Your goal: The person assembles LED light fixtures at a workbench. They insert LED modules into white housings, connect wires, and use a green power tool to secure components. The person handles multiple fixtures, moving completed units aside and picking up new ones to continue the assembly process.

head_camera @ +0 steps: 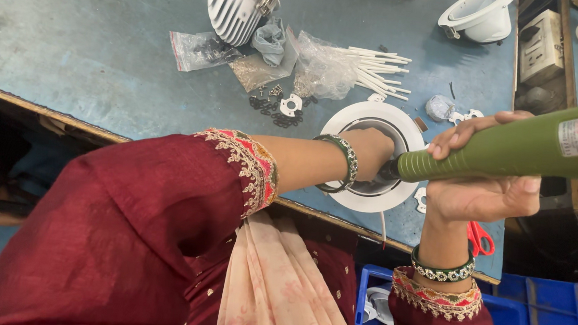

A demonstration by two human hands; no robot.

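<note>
Worn blue paint covers the workbench [106,38], whose wooden front edge runs across the view just past the person's dark red sleeves. Nearest the camera, a blue plastic crate [552,314] sits below the bench edge with white parts showing in it, and red scissor handles [480,237] peek out beside the right wrist. The right hand [482,191] is wrapped around a green electric screwdriver [510,149], fingers curled tight over its barrel and the thumb lying along the top; the tool lies nearly level, its dark tip pointing into a round white lamp housing [362,196] that rests on the bench close to the front edge. The left hand [370,152], a green bangle on its wrist, reaches down into the hollow of that housing; its fingers are hidden inside, so I cannot tell whether they are apart or closed on anything. Just beyond the housing lie small black washers and a white bracket [291,105], then clear plastic bags [324,69] of small parts and a bundle of white sticks [379,70]. Farther back stands a finned white heat sink [236,3], and at the far right another white lamp housing [479,16] sits near a grey boxy device [540,48].
</note>
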